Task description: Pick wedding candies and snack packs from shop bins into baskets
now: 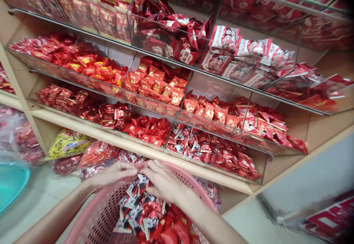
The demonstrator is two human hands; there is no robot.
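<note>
Both my hands meet just inside the far rim of a pink perforated plastic basket (91, 214). The fingers of my left hand (118, 172) are pressed together by the rim; what they pinch is hidden. My right hand (162, 181) curls its fingers around the top of a cluster of small red, black and white candy packets (143, 214), with its fingertips partly covered. These packets heap up in the basket beneath both hands. Shiny red wrapped candies (177, 229) lie beside them, partly behind my right forearm.
Ahead stands a wooden shelf (138, 144) with clear divided bins of red wrapped candies (157, 85). One low bin holds matching black-and-white packets (185, 140). Bagged candies, including a yellow bag (69, 144), lie below. A teal basin (12, 185) is at left.
</note>
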